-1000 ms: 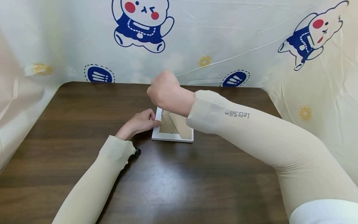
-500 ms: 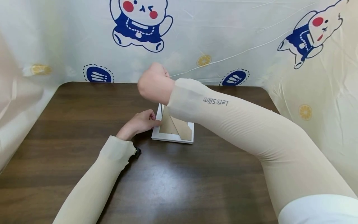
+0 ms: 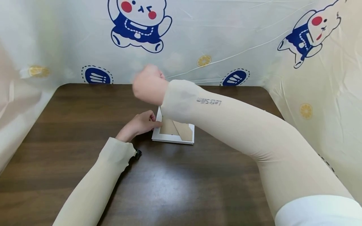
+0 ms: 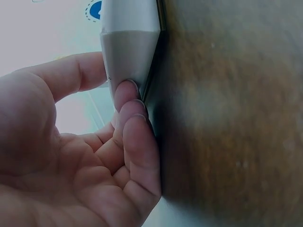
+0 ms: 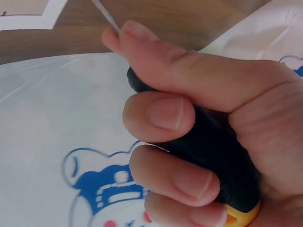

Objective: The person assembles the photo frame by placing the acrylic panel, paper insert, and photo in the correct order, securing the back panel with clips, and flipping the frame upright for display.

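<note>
A white picture frame point(image 3: 173, 139) lies face down on the table, its brown backing board point(image 3: 168, 127) upward. My left hand point(image 3: 140, 124) pinches the frame's left edge, thumb on top and fingers along the side. In the left wrist view the fingertips touch the frame's white side point(image 4: 128, 52). Above the frame's far left part, my right hand point(image 3: 149, 85) is raised and bent at the wrist. It grips a screwdriver point(image 5: 208, 156) with a black and yellow handle; the thin metal shaft point(image 5: 107, 15) points toward the table. The screwdriver's tip is out of view.
The dark brown wooden table point(image 3: 169, 188) extends around the frame. A pale curtain point(image 3: 181, 40) printed with cartoon figures hangs behind the table and along its sides. My right forearm point(image 3: 223, 116) covers the upper right part of the frame.
My right hand has moved left and slightly up from its place over the frame, more slowly in the last half second. The left hand keeps its hold on the frame.
</note>
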Demonstrator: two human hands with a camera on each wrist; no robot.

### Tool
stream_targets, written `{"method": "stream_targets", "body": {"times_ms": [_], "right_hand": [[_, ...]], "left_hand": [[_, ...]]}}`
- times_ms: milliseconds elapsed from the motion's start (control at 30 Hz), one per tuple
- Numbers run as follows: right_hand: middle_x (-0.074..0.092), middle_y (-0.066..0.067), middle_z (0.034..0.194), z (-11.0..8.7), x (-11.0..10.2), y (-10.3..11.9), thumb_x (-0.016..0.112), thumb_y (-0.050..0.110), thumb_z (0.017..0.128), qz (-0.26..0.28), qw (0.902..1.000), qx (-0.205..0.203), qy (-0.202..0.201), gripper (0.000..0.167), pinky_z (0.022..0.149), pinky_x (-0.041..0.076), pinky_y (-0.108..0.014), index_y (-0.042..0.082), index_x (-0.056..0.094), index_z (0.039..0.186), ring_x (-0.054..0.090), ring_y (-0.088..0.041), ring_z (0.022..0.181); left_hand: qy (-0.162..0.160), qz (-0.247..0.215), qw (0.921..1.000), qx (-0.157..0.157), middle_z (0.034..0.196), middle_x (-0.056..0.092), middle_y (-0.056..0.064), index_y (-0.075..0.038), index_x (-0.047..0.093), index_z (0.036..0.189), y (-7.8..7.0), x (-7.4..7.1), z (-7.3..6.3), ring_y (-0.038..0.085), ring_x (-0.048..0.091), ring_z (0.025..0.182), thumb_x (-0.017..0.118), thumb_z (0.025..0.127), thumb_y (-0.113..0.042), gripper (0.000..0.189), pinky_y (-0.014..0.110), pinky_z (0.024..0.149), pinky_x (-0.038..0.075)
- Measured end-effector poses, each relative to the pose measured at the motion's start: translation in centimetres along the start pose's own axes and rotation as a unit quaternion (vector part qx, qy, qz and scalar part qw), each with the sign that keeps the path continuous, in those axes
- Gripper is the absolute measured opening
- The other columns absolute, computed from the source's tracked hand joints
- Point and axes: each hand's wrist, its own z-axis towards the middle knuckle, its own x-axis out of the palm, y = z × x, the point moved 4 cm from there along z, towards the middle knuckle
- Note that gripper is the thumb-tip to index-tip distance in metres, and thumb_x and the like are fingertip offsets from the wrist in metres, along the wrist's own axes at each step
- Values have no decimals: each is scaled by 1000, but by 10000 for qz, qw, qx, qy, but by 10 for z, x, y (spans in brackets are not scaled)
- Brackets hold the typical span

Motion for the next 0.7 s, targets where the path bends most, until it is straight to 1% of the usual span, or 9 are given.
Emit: {"method": "stream_targets", "body": {"times_ms": [33, 100, 167, 233, 300, 400, 433, 533, 700], "right_hand": [[41, 3, 84, -2, 4, -4, 45, 6, 100, 131, 9995, -112, -272, 17, 45, 29, -26, 19, 48, 89, 33, -14, 57], [42, 2, 82, -8, 14, -13, 50, 7, 99, 170, 9968, -413, -657, 17, 47, 30, -26, 18, 50, 85, 35, -14, 65], [45, 1, 80, -10, 23, -20, 55, 9, 97, 317, 9954, -501, -754, 18, 50, 33, -27, 17, 52, 81, 38, -16, 71], [43, 1, 78, -9, 31, -26, 59, 8, 92, 545, 9965, -376, -504, 20, 53, 34, -27, 18, 50, 78, 38, -15, 71], [41, 1, 78, -8, 39, -29, 57, 6, 89, 651, 9967, -379, -286, 19, 54, 36, -29, 18, 49, 77, 38, -16, 71], [39, 1, 81, -8, 50, -29, 51, 10, 91, 924, 9951, -360, -17, 10, 58, 38, -32, 18, 53, 84, 38, -15, 71], [40, 1, 83, -7, 54, -30, 49, 12, 92, 1044, 9940, -337, 23, 9, 60, 39, -32, 18, 55, 89, 38, -14, 72], [45, 1, 89, -7, 66, -33, 47, 17, 98, 1305, 9911, -241, 89, 16, 63, 41, -33, 18, 62, 103, 41, -14, 73], [53, -2, 101, -3, 84, -42, 46, 13, 98, 1519, 9881, -214, 94, 23, 66, 43, -37, 17, 66, 109, 45, -16, 79]], "left_hand": [[-40, -11, 10000, 5, 88, 66, 7, -8, 55, 99, 0, 0, -1, 23, 59, 81, 70, 99, -37, 32, 35, 76, 44], [-90, -77, 9999, -29, 89, 64, 7, -9, 55, 98, 0, 0, -2, 24, 58, 84, 70, 99, -38, 32, 35, 76, 43], [-122, -145, 9998, -41, 90, 62, 6, -9, 55, 98, -1, 0, -3, 24, 57, 87, 70, 98, -38, 32, 35, 76, 42], [-121, -195, 9997, -60, 89, 59, 6, -9, 55, 98, 0, 0, -3, 25, 55, 88, 70, 97, -38, 32, 35, 77, 42], [-117, -213, 9997, -65, 89, 57, 6, -9, 55, 98, 0, 1, -2, 25, 54, 88, 70, 96, -37, 32, 35, 77, 42], [-113, -195, 9997, -60, 88, 56, 6, -9, 54, 97, 1, 2, -1, 25, 54, 87, 70, 96, -37, 32, 35, 76, 42], [-113, -180, 9998, -61, 88, 55, 6, -9, 54, 97, 1, 2, -1, 25, 54, 87, 70, 96, -36, 31, 35, 76, 42], [-128, -153, 9998, -61, 88, 55, 6, -9, 54, 97, 1, 2, -1, 25, 53, 87, 69, 95, -35, 30, 35, 76, 41], [-157, -163, 9997, -75, 87, 55, 6, -9, 54, 97, 0, 1, -2, 25, 53, 87, 69, 95, -34, 30, 35, 76, 41]]}}
